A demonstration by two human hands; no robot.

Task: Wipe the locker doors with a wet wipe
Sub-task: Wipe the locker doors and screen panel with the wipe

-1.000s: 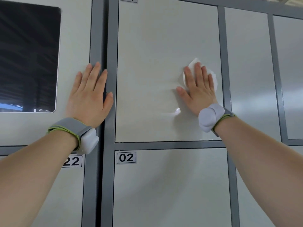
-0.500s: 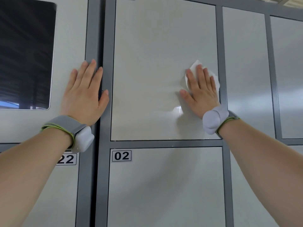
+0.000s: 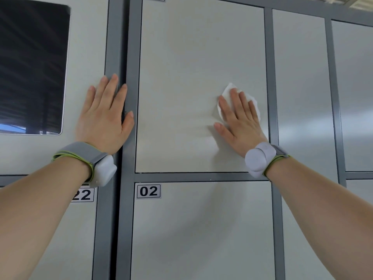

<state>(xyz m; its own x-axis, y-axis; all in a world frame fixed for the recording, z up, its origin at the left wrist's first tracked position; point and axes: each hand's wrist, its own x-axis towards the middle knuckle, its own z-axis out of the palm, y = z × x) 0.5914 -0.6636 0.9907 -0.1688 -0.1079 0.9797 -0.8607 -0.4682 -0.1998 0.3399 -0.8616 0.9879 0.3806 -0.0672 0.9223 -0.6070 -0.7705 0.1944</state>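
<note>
The white wet wipe lies crumpled flat against the upper locker door, in its right half near the door's right edge. The right hand presses it to the door with straight fingers held close together and the thumb spread out to the left; the wipe shows above and beside the fingertips. A grey frame runs just right of the hand.

Below is the door labelled 02. The left hand rests flat, fingers straight and together, on the neighbouring panel, with its thumb lying on the grey upright between the two columns. That panel carries a dark glossy window. Each wrist wears a grey band with a white module, left and right. A label ending in 22 peeks out under the left wrist.
</note>
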